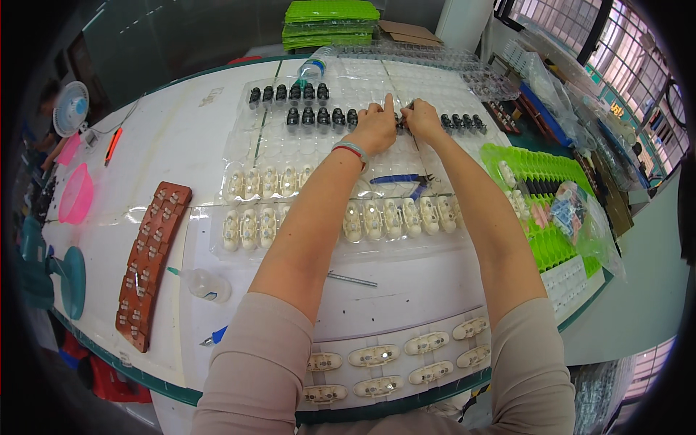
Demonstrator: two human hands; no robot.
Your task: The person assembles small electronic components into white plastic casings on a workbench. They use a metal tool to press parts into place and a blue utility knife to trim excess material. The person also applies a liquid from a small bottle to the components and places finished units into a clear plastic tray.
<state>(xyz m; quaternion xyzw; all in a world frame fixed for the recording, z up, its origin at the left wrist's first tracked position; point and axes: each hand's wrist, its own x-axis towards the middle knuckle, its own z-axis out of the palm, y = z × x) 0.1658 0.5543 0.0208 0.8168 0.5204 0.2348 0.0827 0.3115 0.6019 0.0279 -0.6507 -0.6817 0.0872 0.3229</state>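
We reach both arms to the far edge of the white bench, where our left hand point(375, 125) and right hand point(420, 119) close together, pinching a small black plastic part point(401, 122) over the clear moulded plastic tray point(290, 156), beside its rows of seated black parts. The blue-handled cutters point(400, 180) lie just nearer, handy between tray rows.
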